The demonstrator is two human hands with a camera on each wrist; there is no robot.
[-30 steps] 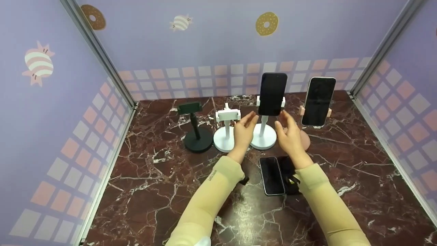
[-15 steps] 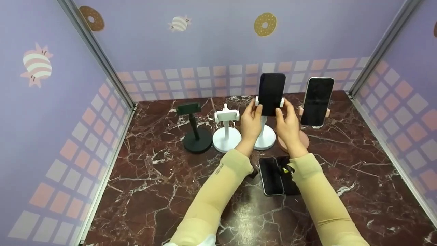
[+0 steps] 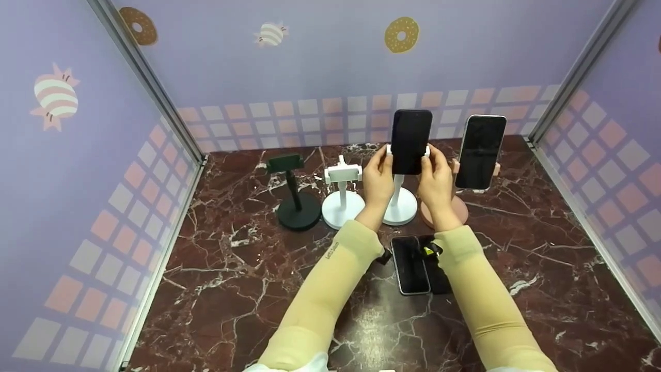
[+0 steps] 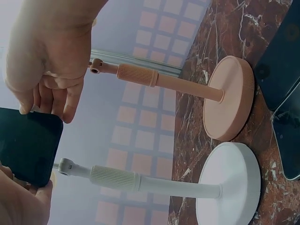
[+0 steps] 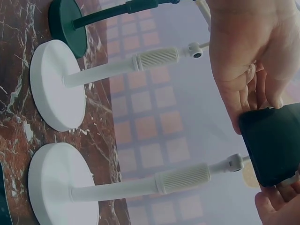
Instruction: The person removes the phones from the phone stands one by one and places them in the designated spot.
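A black smartphone [image 3: 411,139] stands upright in the clamp of a white phone stand [image 3: 400,207]. My left hand [image 3: 378,183] holds its left side near the clamp, thumb in front and fingers reaching behind. On the opposite side my right hand [image 3: 435,181] grips in the same way. The left wrist view shows the phone's lower end [image 4: 28,140] between both hands, with the stand's ribbed pole [image 4: 115,178] below. From the right wrist, the phone [image 5: 274,140] also appears between the two hands. The clamp is mostly hidden by phone and fingers.
Left of the hands stand a second white phone stand [image 3: 343,209] and a dark green one [image 3: 299,212]. At right, a pink stand [image 3: 459,211] bears another smartphone [image 3: 481,152]. Two phones lie in front, one with a silver edge [image 3: 411,266]. Patterned walls enclose the marble table [image 3: 232,310].
Both hands have come in from beside the phone's lower end and now hold its sides at the clamp. The phone and the stands stay in place.
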